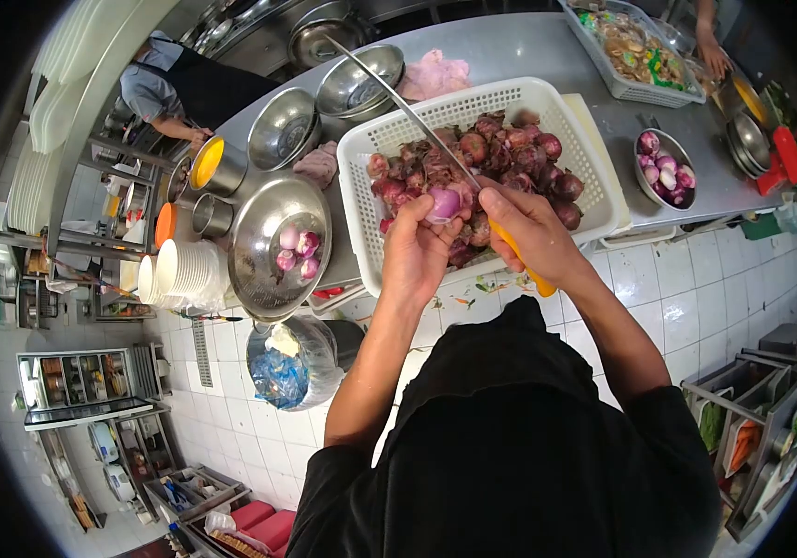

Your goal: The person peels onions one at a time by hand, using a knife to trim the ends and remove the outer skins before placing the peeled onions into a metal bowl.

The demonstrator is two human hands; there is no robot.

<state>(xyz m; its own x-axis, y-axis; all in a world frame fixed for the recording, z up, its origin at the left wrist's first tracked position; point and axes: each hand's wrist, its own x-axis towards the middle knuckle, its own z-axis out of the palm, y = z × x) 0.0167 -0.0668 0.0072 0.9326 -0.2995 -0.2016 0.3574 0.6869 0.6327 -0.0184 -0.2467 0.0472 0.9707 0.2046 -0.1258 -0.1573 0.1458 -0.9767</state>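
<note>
My left hand (420, 251) grips a peeled, shiny purple red onion (444, 205) between thumb and fingers. Closed around the yellow handle of a long knife (408, 113) is my right hand (538, 232); the blade slants up and to the left, its lower end beside the onion. Both hands are over the near side of a white perforated basket (354, 177), which holds many unpeeled red onions (474, 149) and loose skins. To the left, a wide steel bowl (251, 265) contains several peeled onions (308, 244).
Steel bowls (282, 128) and a pink cloth (435, 74) lie behind the basket. Right of it stands a smaller bowl of onions (666, 172). A lined bin (310, 367) is below the counter's edge. One person (161, 88) works at left; another's hand (712, 56) shows at upper right.
</note>
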